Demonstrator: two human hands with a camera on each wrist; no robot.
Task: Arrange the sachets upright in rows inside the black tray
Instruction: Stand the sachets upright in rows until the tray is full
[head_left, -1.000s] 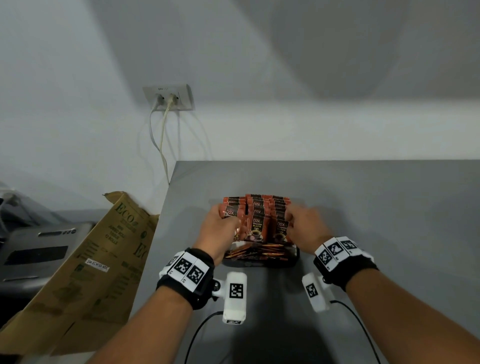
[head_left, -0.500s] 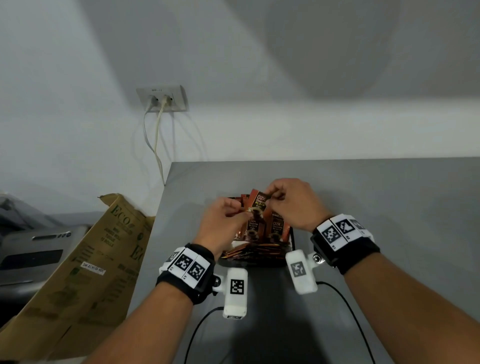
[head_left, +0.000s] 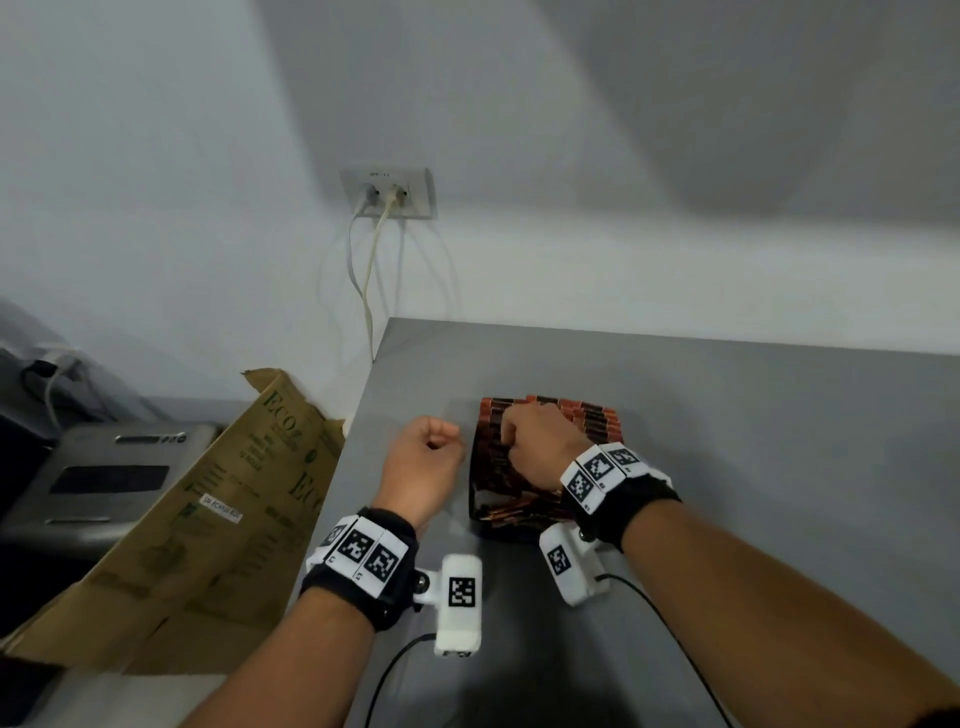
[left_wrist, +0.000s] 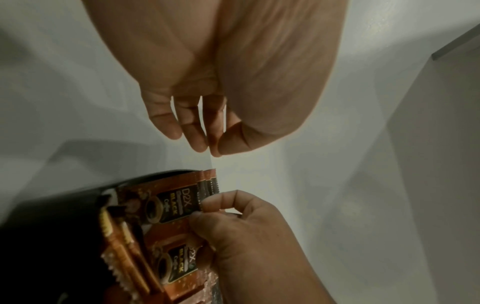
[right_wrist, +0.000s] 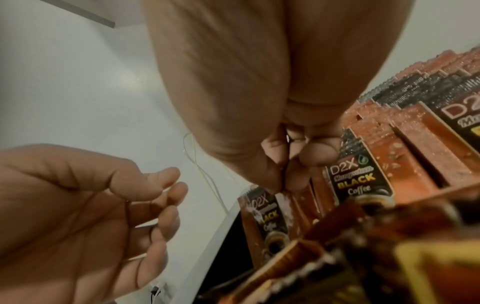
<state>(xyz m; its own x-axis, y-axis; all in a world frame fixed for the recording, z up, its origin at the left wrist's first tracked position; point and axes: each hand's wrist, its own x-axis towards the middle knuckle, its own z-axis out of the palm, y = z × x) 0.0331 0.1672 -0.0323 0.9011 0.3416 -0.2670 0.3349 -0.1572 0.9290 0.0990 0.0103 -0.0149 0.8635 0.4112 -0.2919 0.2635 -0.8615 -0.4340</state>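
Note:
The black tray (head_left: 480, 519) sits on the grey table, packed with upright rows of brown and black coffee sachets (head_left: 592, 421). More sachets lie flat at its near end (head_left: 514, 512). My right hand (head_left: 506, 441) is over the tray's left row and pinches the top edge of one sachet (right_wrist: 262, 211) that stands at the left wall. From the left wrist the same sachet (left_wrist: 168, 205) shows in that pinch. My left hand (head_left: 441, 441) hovers just left of the tray, fingers loosely curled (right_wrist: 168, 195), holding nothing.
A cardboard box flap (head_left: 208, 519) leans off the table's left edge, beside a grey machine (head_left: 104, 467). A wall socket with two cables (head_left: 387, 192) is behind. Camera cables trail on the table near my wrists (head_left: 395, 670).
Half a second ago both hands held a sachet above the tray. The left hand has let go and drawn left; the right hand has lowered the sachet into the left row.

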